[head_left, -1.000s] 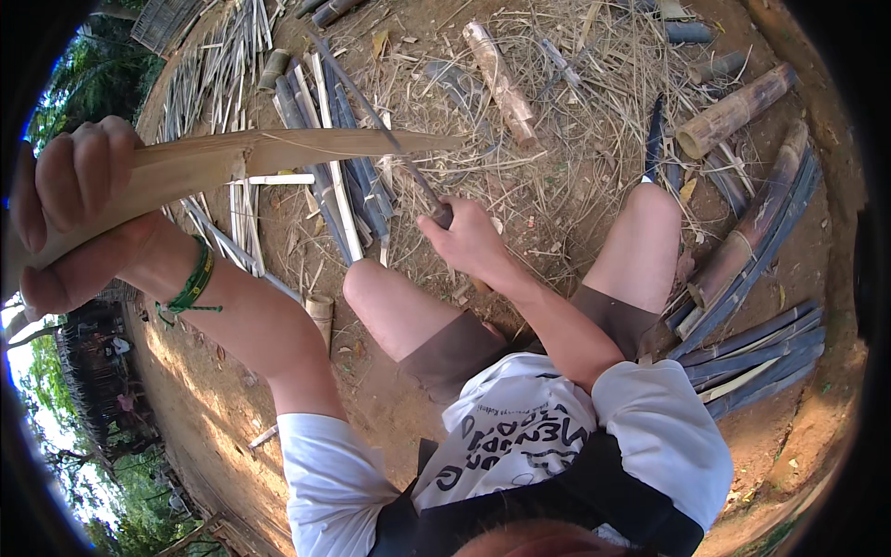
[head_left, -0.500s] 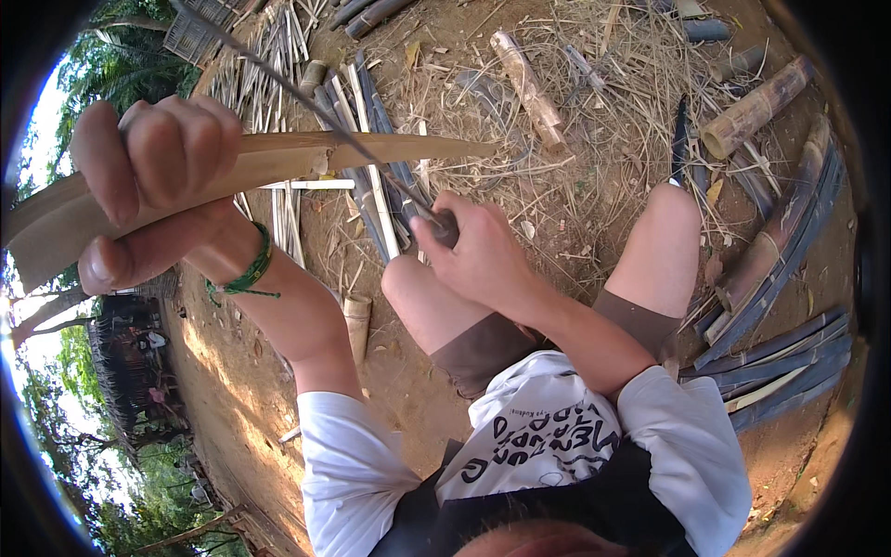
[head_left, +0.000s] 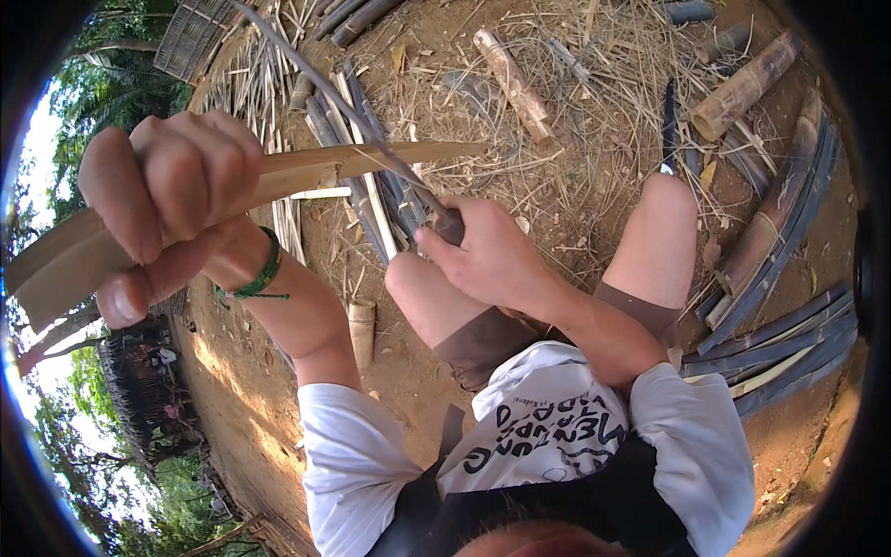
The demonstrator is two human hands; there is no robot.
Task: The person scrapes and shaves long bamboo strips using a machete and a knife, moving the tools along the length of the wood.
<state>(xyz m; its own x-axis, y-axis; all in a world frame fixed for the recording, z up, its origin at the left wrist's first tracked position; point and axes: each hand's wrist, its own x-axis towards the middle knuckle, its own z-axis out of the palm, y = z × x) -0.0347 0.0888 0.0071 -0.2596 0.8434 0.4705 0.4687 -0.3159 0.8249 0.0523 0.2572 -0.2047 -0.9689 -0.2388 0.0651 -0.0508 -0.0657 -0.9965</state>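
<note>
My left hand (head_left: 181, 190) is raised at the left, closed around a long split bamboo piece (head_left: 60, 269) that tapers to a thin end on the right. A woven green bracelet (head_left: 260, 269) circles that wrist. In front of my knees, my right hand (head_left: 492, 246) grips the dark handle of a long, thin-bladed knife (head_left: 320, 79). Its blade slants up to the left and crosses the bamboo near its narrow part; whether it touches there I cannot tell. The blade's far end runs to the picture's upper edge.
Bamboo strips (head_left: 367, 200) lie beyond my left knee. Straw-like shavings (head_left: 613, 121) cover the ground ahead, with a bamboo length (head_left: 515, 88) among them. A thick bamboo tube (head_left: 747, 88) and dark split strips (head_left: 789, 357) lie at right. A short bamboo section (head_left: 362, 330) stands near my left arm.
My left hand has come slightly down and right with the bamboo. The knife blade now crosses it closer to the tapered end. Both hands keep their hold.
</note>
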